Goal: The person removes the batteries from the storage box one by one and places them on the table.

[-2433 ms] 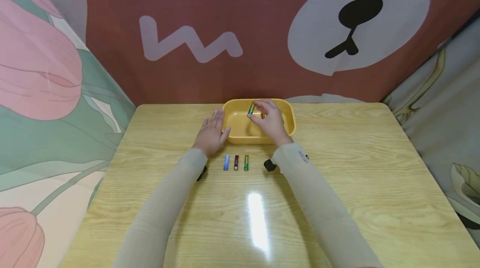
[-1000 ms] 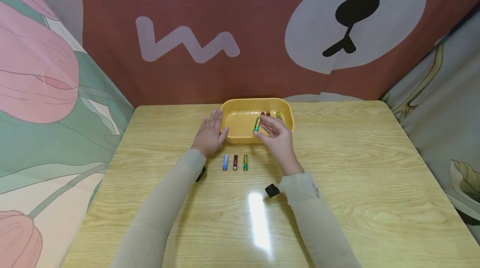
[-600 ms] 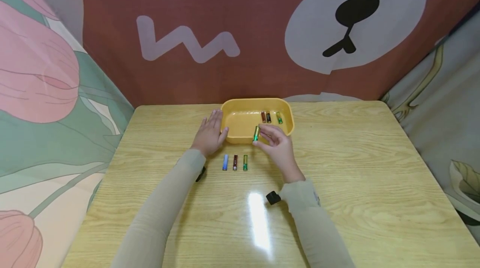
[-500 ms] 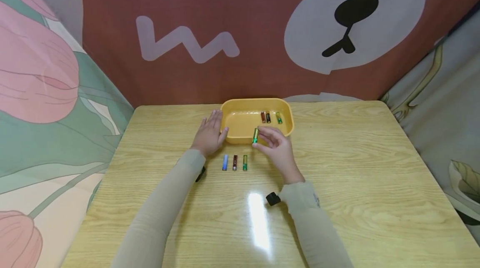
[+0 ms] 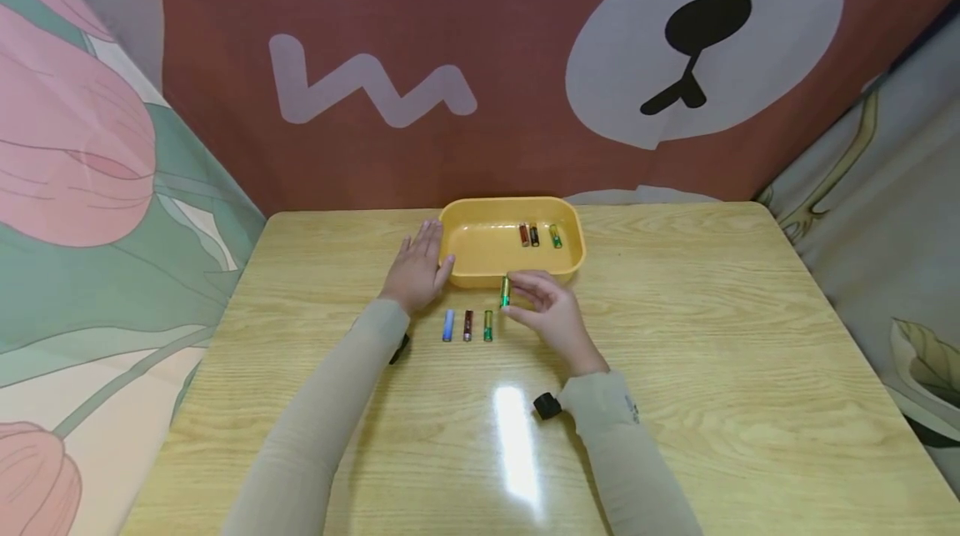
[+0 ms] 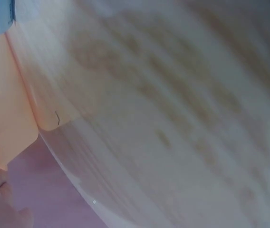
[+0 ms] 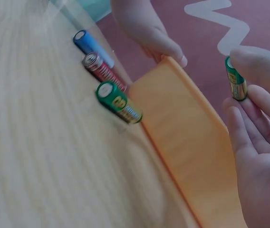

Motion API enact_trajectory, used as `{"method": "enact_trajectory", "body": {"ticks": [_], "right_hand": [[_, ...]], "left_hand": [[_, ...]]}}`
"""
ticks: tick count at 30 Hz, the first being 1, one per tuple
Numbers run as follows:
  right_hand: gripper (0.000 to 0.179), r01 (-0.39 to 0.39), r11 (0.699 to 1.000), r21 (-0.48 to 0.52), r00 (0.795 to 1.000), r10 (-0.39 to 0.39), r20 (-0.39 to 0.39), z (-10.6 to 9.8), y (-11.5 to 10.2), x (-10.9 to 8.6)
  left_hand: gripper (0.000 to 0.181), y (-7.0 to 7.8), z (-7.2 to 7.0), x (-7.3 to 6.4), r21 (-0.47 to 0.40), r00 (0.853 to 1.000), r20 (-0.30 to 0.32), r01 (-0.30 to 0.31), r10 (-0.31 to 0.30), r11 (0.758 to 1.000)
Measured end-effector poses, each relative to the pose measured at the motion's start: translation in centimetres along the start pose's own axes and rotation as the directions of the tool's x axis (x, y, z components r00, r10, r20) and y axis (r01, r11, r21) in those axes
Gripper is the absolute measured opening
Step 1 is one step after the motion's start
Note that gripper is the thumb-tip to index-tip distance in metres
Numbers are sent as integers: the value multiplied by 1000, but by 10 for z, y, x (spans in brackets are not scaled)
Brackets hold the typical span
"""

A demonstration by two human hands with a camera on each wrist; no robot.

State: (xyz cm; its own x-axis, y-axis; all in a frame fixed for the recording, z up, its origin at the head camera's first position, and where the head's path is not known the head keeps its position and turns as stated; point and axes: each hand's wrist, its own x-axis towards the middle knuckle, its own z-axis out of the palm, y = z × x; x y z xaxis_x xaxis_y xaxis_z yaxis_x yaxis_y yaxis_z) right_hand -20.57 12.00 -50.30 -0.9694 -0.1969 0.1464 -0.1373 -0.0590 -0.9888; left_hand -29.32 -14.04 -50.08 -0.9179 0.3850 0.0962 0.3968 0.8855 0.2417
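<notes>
My right hand [image 5: 551, 315] pinches a green-and-gold battery [image 7: 236, 79] between thumb and fingertips, held upright in the air just in front of the yellow tray [image 5: 480, 279]. Straight-fingered, my left hand [image 5: 417, 269] rests against the tray's left end. Three batteries lie side by side on the table in front of the tray: a blue one [image 5: 448, 325], a dark red one [image 5: 468, 325] and a green-and-gold one [image 5: 488, 325]. Inside the tray's right half are a red battery [image 5: 524, 234], a black one [image 5: 534, 234] and a green-and-yellow one [image 5: 555, 236].
The wooden table [image 5: 337, 436] meets a reddish-brown cloth [image 5: 360, 161] with a cartoon print at its back edge. Patterned curtains [image 5: 75, 269] hang at both sides. A black wrist camera [image 5: 547, 406] sits under the right cuff.
The right hand, holding the green-and-gold battery, has come out of the tray toward the front, near the row on the table. The left hand has stayed at the tray's left end.
</notes>
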Motion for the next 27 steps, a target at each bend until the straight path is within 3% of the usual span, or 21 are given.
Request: {"method": "enact_trajectory", "body": {"ticks": [27], "right_hand": [[54, -158, 978, -136, 984, 168, 66, -10, 28, -7]], "left_hand": [[68, 0, 1, 0, -13, 1000, -2, 2, -2, 1000]]}}
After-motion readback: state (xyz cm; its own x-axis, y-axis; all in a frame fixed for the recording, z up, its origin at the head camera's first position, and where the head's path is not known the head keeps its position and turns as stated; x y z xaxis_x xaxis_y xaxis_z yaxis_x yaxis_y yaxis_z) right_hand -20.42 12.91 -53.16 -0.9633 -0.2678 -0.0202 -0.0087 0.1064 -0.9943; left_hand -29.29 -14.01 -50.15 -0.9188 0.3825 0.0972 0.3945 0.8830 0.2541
